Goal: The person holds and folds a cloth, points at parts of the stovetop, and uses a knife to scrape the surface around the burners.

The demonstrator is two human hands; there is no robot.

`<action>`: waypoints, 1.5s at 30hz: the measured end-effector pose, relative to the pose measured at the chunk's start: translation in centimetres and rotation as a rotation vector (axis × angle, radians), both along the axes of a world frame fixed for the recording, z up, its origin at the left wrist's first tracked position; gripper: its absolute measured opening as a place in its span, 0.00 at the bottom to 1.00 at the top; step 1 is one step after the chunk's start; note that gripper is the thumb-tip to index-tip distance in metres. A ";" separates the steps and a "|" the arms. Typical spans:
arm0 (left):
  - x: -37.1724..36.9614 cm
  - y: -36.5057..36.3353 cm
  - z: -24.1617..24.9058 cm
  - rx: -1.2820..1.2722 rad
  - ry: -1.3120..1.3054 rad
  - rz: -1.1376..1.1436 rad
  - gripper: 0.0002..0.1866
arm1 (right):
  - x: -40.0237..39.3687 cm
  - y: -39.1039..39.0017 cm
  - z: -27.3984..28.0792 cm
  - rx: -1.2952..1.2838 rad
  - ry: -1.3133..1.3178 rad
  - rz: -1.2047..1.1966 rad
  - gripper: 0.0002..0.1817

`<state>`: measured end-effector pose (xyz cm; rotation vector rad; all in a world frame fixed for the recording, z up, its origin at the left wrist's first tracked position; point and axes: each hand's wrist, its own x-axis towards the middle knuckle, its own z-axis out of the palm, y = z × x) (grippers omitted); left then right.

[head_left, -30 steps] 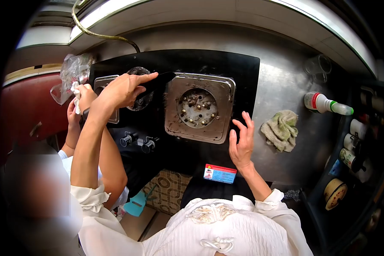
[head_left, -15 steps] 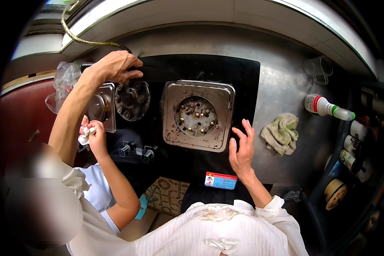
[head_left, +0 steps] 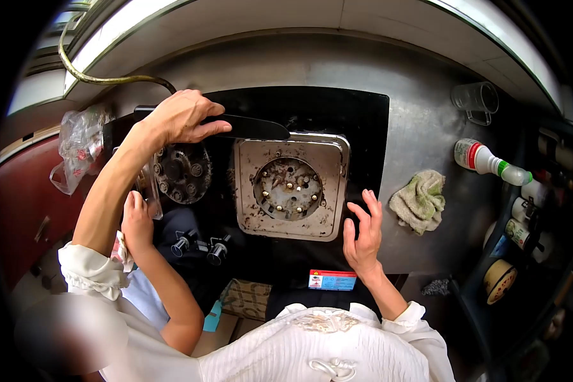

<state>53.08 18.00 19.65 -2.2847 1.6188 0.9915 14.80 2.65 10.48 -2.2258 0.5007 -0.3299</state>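
Note:
A long, flat black knife (head_left: 254, 126) with a rounded tip is in my left hand (head_left: 188, 118), above the back of the black stove top (head_left: 356, 127). Its tip lies over the far edge of a square metal burner tray (head_left: 248, 223). Dark crumbs and grime dirty the tray around the round burner (head_left: 290, 189), where small brass-coloured studs show. My right hand (head_left: 363, 235) holds nothing; its fingers are apart by the tray's right side. Beneath my left forearm, a second dark round burner (head_left: 183, 173) is partly exposed.
Another person's hand (head_left: 137, 219) is by the stove's left side, beside a metal tray. A crumpled cloth (head_left: 418, 201), a glass mug (head_left: 476, 102) and a bottle (head_left: 484, 159) are at right. A plastic bag (head_left: 79, 149) and a hose (head_left: 108, 80) are at left.
My left hand and the knife have shifted right and toward me, with the tip now over the tray's far edge. The other person's hand has lowered slightly; my right hand barely differs.

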 end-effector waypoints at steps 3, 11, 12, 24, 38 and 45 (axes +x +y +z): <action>0.3 0.4 -0.4 -0.028 -0.038 -0.015 0.25 | -0.1 0.2 0.0 0.004 0.017 0.000 0.16; -0.4 -0.7 0.2 -0.085 -0.045 -0.086 0.24 | 0.2 0.2 0.0 -0.042 0.035 -0.014 0.16; -0.4 -0.7 0.2 -0.090 -0.031 -0.089 0.24 | 0.2 0.2 0.0 -0.046 0.039 -0.015 0.17; -0.6 -1.7 -1.3 -0.162 0.104 -0.064 0.25 | 0.2 0.2 0.1 -0.024 0.076 -0.005 0.16; -1.1 -4.5 -1.5 0.032 0.180 -0.019 0.26 | 0.1 0.2 0.0 -0.029 0.090 -0.011 0.16; -1.6 -4.6 -3.4 -0.075 0.277 0.047 0.27 | 0.2 0.2 0.0 -0.035 0.087 -0.007 0.16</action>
